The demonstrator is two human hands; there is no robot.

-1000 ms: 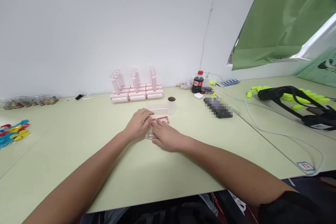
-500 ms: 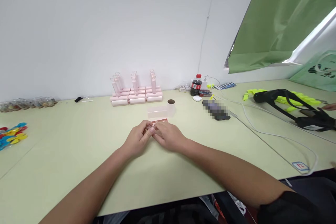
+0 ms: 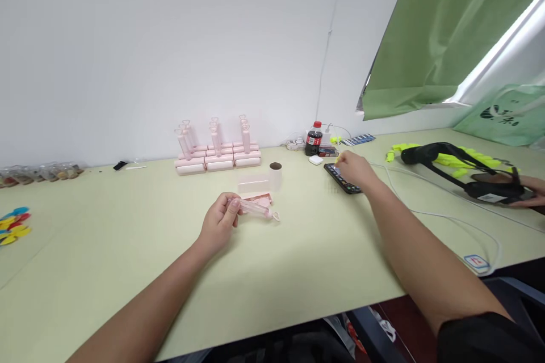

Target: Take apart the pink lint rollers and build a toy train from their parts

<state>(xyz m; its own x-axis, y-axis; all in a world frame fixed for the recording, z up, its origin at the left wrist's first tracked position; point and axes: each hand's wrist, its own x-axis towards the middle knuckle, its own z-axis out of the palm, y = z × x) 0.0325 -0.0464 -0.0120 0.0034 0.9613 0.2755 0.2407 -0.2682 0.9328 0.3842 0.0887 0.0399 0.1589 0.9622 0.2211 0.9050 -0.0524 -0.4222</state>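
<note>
Pink tube (image 3: 255, 209) sits pinched in my left hand (image 3: 219, 220) alone, because my right hand (image 3: 355, 169), whose grip I can't make out, has moved to the phone (image 3: 339, 180).

Pretty plain getup tbh: loose, wide-cut black short sleeve (image 3: 489, 342) on the right arm (image 3: 415, 244), then bare all the way to the right hand (image 3: 354, 170). Left forearm (image 3: 147, 303) and left hand (image 3: 217, 225) are just as bare.
</note>
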